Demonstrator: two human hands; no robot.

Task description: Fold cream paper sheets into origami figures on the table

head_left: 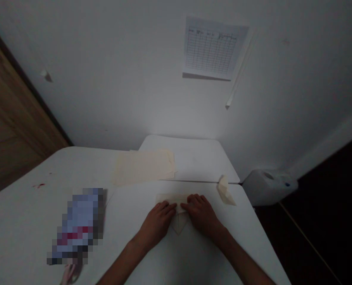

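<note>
A cream sheet of paper (179, 226) lies on the white table in front of me, folded so that its near end makes a point. My left hand (158, 219) presses on its left side with curled fingers. On the opposite side, my right hand (202, 213) has its fingers bent over the paper. Both thumbs rest near the middle, a small gap apart, and the hands cover much of the sheet. To the right of my right hand sits another folded cream paper piece (224, 191).
Flat cream paper sheets (144, 168) lie farther back on the table (134, 261). A blurred blue and red item (81, 217) is at the left. Beyond the table's right edge stands a white plastic jug (266, 190). A printed chart (211, 51) hangs on the wall behind.
</note>
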